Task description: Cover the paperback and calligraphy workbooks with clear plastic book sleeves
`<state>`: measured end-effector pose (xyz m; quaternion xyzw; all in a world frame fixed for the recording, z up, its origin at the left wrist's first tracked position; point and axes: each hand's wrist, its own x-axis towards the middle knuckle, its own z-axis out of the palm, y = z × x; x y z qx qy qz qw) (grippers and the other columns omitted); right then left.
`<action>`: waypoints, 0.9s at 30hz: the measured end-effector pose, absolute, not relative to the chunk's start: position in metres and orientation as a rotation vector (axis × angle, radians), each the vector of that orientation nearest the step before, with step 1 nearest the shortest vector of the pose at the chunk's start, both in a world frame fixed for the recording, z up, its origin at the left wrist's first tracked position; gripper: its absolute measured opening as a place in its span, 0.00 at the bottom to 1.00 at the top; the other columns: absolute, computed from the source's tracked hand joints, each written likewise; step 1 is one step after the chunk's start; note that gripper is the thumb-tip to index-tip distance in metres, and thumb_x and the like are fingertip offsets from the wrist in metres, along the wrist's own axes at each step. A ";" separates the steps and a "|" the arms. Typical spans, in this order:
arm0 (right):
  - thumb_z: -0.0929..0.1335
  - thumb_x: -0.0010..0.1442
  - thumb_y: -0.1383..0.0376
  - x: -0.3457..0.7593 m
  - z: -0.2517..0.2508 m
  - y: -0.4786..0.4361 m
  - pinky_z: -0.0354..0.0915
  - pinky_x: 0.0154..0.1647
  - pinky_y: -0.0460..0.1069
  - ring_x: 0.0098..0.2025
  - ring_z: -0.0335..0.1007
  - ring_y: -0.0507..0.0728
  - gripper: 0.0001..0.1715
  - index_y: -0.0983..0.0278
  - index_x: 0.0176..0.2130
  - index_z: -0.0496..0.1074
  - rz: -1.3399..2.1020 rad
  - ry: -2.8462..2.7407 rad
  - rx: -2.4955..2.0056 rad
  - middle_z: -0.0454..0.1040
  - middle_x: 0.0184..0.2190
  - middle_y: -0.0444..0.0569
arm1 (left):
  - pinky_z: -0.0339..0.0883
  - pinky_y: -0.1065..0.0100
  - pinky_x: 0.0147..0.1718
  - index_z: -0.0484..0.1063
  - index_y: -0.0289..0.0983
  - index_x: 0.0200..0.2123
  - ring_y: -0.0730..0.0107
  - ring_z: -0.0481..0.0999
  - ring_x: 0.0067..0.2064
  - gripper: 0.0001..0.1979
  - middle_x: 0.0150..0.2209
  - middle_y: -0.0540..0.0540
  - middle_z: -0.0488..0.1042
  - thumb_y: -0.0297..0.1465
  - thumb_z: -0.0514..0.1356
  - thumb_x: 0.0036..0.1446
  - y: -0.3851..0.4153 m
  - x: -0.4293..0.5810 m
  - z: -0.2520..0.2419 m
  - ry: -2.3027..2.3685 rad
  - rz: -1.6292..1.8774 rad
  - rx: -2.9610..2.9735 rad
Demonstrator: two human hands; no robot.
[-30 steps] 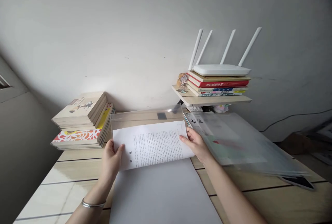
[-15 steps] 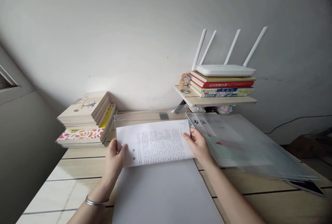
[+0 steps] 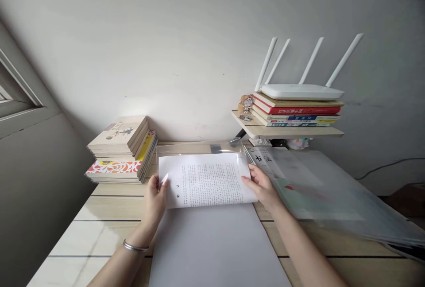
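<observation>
A white printed page [image 3: 206, 183] with columns of small text is held up in front of me. Behind it, a clear plastic sleeve [image 3: 192, 149] reaches past its top edge; I cannot tell if the page lies inside. My left hand [image 3: 156, 200], with a silver bangle at the wrist, pinches the left edge, thumb in front. At the right edge my right hand [image 3: 265, 187] grips likewise, thumb on the front. Below the page a large plain whitish sheet [image 3: 215, 247] stretches toward me over the table.
Stacked books [image 3: 119, 149] stand at the left rear of the wooden table [image 3: 76, 234]. Large translucent plastic sheets [image 3: 345, 189] cover papers on the right. Behind them a small shelf [image 3: 295, 132] carries books [image 3: 299, 112] topped by a white router [image 3: 302, 91]. A wall rises behind.
The view has swung slightly left, so everything sits further right in the picture. Both hands keep their hold on the page and plastic, which have hardly shifted against the table.
</observation>
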<state>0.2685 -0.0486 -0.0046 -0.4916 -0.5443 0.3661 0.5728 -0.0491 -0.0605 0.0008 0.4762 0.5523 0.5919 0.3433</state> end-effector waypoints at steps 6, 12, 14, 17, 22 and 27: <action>0.72 0.45 0.50 0.265 -0.012 -0.042 0.68 0.38 0.53 0.36 0.74 0.61 0.24 0.61 0.37 0.68 0.785 -1.185 -1.172 0.78 0.33 0.51 | 0.66 0.67 0.33 0.63 0.37 0.38 0.65 0.72 0.36 0.18 0.35 0.47 0.72 0.34 0.62 0.43 -0.064 -0.051 0.010 1.305 1.473 1.197; 0.70 0.47 0.47 0.261 -0.009 -0.046 0.68 0.36 0.54 0.35 0.74 0.62 0.24 0.60 0.36 0.67 0.728 -1.177 -1.197 0.78 0.33 0.52 | 0.66 0.67 0.30 0.63 0.37 0.34 0.66 0.71 0.32 0.15 0.30 0.49 0.71 0.36 0.63 0.43 -0.061 -0.049 0.004 1.400 1.489 1.185; 0.71 0.47 0.48 0.262 -0.005 -0.049 0.69 0.36 0.53 0.36 0.74 0.62 0.26 0.61 0.40 0.67 0.817 -1.211 -1.174 0.78 0.35 0.52 | 0.65 0.68 0.29 0.63 0.37 0.33 0.67 0.71 0.31 0.15 0.29 0.49 0.71 0.37 0.62 0.43 -0.060 -0.049 0.002 1.407 1.489 1.186; 0.72 0.46 0.49 0.264 -0.001 -0.051 0.69 0.36 0.53 0.36 0.75 0.61 0.29 0.61 0.43 0.66 0.940 -1.251 -1.138 0.78 0.37 0.53 | 0.63 0.70 0.27 0.63 0.37 0.32 0.70 0.69 0.29 0.15 0.27 0.50 0.70 0.38 0.62 0.45 -0.059 -0.050 0.000 1.414 1.501 1.191; 0.72 0.45 0.47 0.265 -0.006 -0.048 0.68 0.35 0.53 0.34 0.74 0.61 0.26 0.61 0.36 0.66 0.848 -1.202 -1.169 0.78 0.32 0.52 | 0.60 0.73 0.24 0.65 0.36 0.31 0.73 0.66 0.27 0.13 0.25 0.51 0.69 0.38 0.61 0.46 -0.057 -0.051 -0.003 1.446 1.508 1.217; 0.72 0.45 0.47 0.267 -0.009 -0.045 0.68 0.32 0.52 0.32 0.74 0.61 0.27 0.61 0.36 0.65 0.843 -1.228 -1.179 0.78 0.31 0.51 | 0.62 0.72 0.26 0.67 0.36 0.31 0.72 0.68 0.28 0.14 0.26 0.50 0.71 0.39 0.62 0.45 -0.057 -0.054 0.004 1.374 1.496 1.179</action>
